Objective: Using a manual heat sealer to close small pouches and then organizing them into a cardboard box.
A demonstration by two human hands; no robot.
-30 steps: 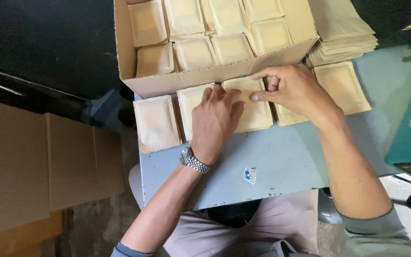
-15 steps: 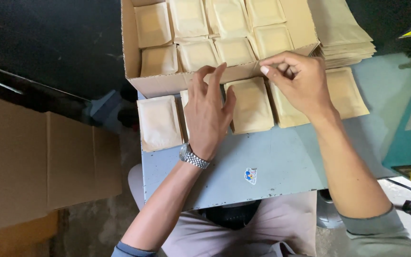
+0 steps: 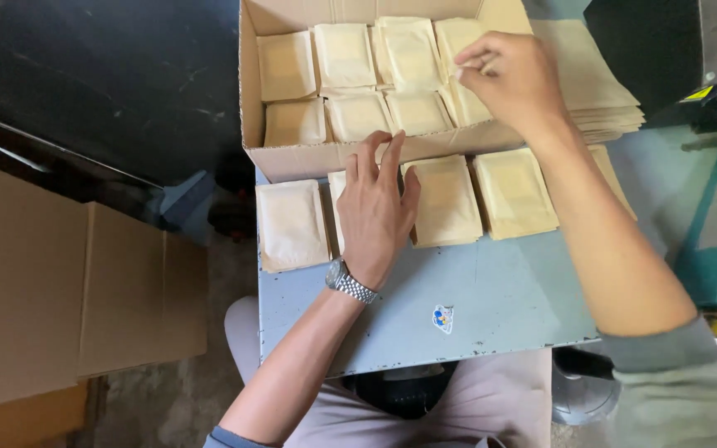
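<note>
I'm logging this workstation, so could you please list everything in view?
cardboard box: one, brown, open, at the table's far edge
pouches in box: about nine visible, tan
pouches on table: five visible, tan, in a row before the box
flat pouch stack: one, tan, right of the box
table: one, pale blue, with a small sticker
wristwatch: one, silver, left wrist
left hand: flat on a table pouch
right hand: over the box, fingertips pinched

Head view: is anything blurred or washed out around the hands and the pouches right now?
Head view: left hand on the table pouches is sharp; right hand over the carton is slightly motion-blurred at the fingertips; pouches inside the carton look pale and a bit overexposed; upper left corner is dark.
</note>
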